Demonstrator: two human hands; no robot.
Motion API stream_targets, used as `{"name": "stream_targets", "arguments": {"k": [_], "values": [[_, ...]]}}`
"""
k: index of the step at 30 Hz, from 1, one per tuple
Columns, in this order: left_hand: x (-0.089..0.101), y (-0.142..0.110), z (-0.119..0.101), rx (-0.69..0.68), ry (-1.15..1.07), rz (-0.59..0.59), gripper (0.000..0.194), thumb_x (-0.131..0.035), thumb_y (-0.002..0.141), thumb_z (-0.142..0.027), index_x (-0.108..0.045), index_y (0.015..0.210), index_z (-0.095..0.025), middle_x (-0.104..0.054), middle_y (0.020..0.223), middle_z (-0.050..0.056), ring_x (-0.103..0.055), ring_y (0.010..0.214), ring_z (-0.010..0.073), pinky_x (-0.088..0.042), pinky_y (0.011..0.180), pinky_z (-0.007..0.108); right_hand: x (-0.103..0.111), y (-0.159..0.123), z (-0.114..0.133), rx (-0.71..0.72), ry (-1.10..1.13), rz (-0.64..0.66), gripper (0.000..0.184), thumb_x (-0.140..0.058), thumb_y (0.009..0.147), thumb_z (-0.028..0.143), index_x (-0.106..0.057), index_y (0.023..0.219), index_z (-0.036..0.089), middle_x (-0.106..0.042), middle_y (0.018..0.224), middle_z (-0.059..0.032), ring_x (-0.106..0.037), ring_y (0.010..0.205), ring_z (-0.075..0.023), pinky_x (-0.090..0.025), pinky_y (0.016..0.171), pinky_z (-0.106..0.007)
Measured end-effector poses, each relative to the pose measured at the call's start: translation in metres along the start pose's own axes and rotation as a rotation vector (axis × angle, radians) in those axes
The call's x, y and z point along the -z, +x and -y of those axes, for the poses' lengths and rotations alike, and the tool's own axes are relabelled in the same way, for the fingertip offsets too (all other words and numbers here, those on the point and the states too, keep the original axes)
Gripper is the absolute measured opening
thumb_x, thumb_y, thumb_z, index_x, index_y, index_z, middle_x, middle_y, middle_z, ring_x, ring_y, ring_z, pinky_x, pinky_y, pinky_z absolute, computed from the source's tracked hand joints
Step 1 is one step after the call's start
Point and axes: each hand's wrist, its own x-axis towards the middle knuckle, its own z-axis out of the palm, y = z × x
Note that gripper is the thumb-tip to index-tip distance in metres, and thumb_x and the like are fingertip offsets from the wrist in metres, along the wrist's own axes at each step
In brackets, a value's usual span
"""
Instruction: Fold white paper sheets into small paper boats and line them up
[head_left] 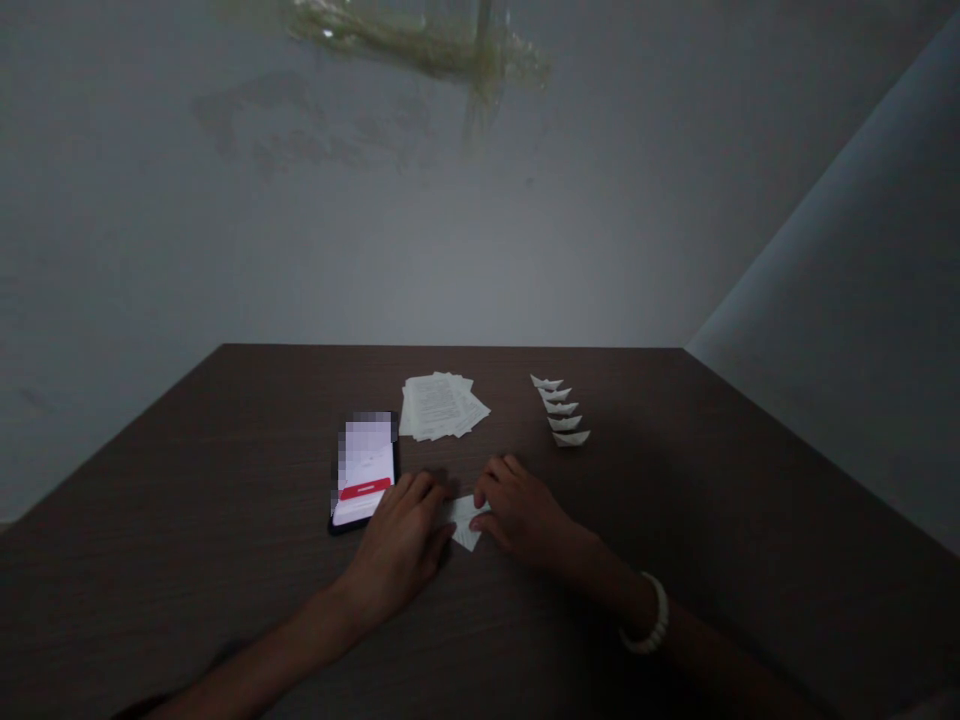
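Both hands rest low on a dark wood-grain table, pressed down on a small piece of white paper that lies flat between them; the left hand covers the paper's left edge with its fingers curled loosely and the knuckles up, not closed into a fist; the right hand lies palm down on the paper's right side, its fingertips bent onto the sheet; neither hand lifts the paper, both only hold it against the table; how the paper is folded under the fingers cannot be told, though a pointed corner shows toward the person. A pale beaded bracelet circles the right wrist. Just beside the left hand, on its far left, lies a phone with its screen lit, a red bar across the lower part; the hand's fingers come close to its near corner but whether they touch it is unclear. Beyond the hands, a loose stack of printed sheets is fanned out on the table; to the right of that, well apart from the right hand, five small folded paper boats stand in a slanting row, one behind the other. A plain grey wall rises behind the table; the light is dim.
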Motion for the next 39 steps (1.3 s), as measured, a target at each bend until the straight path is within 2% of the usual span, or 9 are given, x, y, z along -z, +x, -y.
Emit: {"name": "stream_targets", "arguments": {"k": [10,13,17,21,23,26,32,35,39], "values": [[-0.003,0.0,0.002,0.013,-0.128,-0.009,0.035,-0.057,0.079,-0.012,-0.057,0.113,-0.019,-0.058,0.108,0.008,-0.051,0.102,0.0265,-0.043,0.087,0.041,0.003,-0.003,0.002,-0.012,0.048,0.008,0.017,-0.071,0.082,0.027,-0.059,0.088,0.017,-0.059,0.095,-0.0041,-0.049,0.094,-0.0202,-0.038,0.081,-0.031],[-0.005,0.001,0.006,0.023,-0.152,-0.016,0.029,-0.06,0.076,-0.012,-0.06,0.105,-0.018,-0.06,0.1,0.007,-0.053,0.097,0.0257,-0.043,0.084,0.04,0.002,-0.004,0.002,-0.015,0.077,0.002,0.015,-0.071,0.081,0.026,-0.059,0.085,0.018,-0.061,0.091,-0.0026,-0.05,0.092,-0.0197,-0.037,0.078,-0.03],[-0.005,0.004,0.008,0.02,-0.166,-0.015,0.009,-0.059,0.077,-0.012,-0.062,0.082,-0.019,-0.06,0.087,0.004,-0.054,0.09,0.0237,-0.042,0.078,0.038,-0.001,-0.007,0.001,-0.014,0.118,-0.084,0.018,-0.074,0.079,0.023,-0.058,0.087,0.018,-0.063,0.089,-0.0019,-0.052,0.088,-0.0193,-0.037,0.076,-0.029],[0.009,0.007,0.004,0.024,-0.164,-0.042,0.008,-0.053,0.083,-0.014,-0.06,0.083,-0.019,-0.06,0.082,0.003,-0.054,0.082,0.0209,-0.041,0.073,0.035,0.003,-0.009,-0.002,0.02,0.144,-0.214,0.015,-0.068,0.083,0.02,-0.058,0.094,0.018,-0.063,0.088,-0.0027,-0.052,0.085,-0.0181,-0.039,0.075,-0.028],[0.018,0.007,0.0,-0.044,-0.106,-0.085,0.012,-0.048,0.086,-0.014,-0.059,0.082,-0.019,-0.06,0.083,0.003,-0.053,0.082,0.0209,-0.04,0.073,0.036,0.008,-0.01,-0.005,0.098,0.115,-0.264,0.005,-0.061,0.087,0.016,-0.06,0.091,0.019,-0.064,0.087,-0.0026,-0.051,0.085,-0.0176,-0.039,0.077,-0.028],[0.025,0.005,-0.005,-0.163,0.069,-0.109,0.016,-0.045,0.088,-0.012,-0.06,0.086,-0.017,-0.061,0.087,0.007,-0.05,0.085,0.024,-0.038,0.072,0.037,0.01,-0.014,-0.009,0.192,0.019,-0.282,0.01,-0.054,0.089,0.015,-0.063,0.09,0.02,-0.065,0.09,-0.003,-0.05,0.084,-0.0181,-0.039,0.078,-0.03],[0.005,-0.002,-0.002,-0.222,0.198,0.031,0.016,-0.053,0.081,-0.005,-0.063,0.087,-0.016,-0.06,0.085,0.007,-0.049,0.083,0.0241,-0.039,0.073,0.037,-0.013,-0.024,-0.016,0.312,-0.137,-0.202,0.009,-0.057,0.087,0.015,-0.063,0.09,0.021,-0.065,0.091,-0.0017,-0.05,0.085,-0.0183,-0.039,0.077,-0.031],[-0.002,-0.005,-0.001,-0.232,0.19,0.031,0.013,-0.053,0.085,-0.01,-0.064,0.088,-0.016,-0.059,0.089,0.008,-0.049,0.086,0.0246,-0.041,0.075,0.038,-0.023,-0.026,-0.02,0.333,-0.114,-0.228,0.007,-0.059,0.087,0.015,-0.063,0.09,0.021,-0.065,0.09,-0.0022,-0.051,0.084,-0.0178,-0.04,0.076,-0.031],[-0.001,-0.01,-0.001,-0.245,0.162,0.011,0.015,-0.049,0.091,-0.015,-0.064,0.088,-0.015,-0.058,0.09,0.008,-0.049,0.088,0.0247,-0.042,0.076,0.039,-0.023,-0.029,-0.023,0.308,-0.051,-0.224,0.006,-0.059,0.088,0.018,-0.064,0.091,0.021,-0.065,0.094,-0.0022,-0.052,0.087,-0.0175,-0.043,0.077,-0.03]]}}
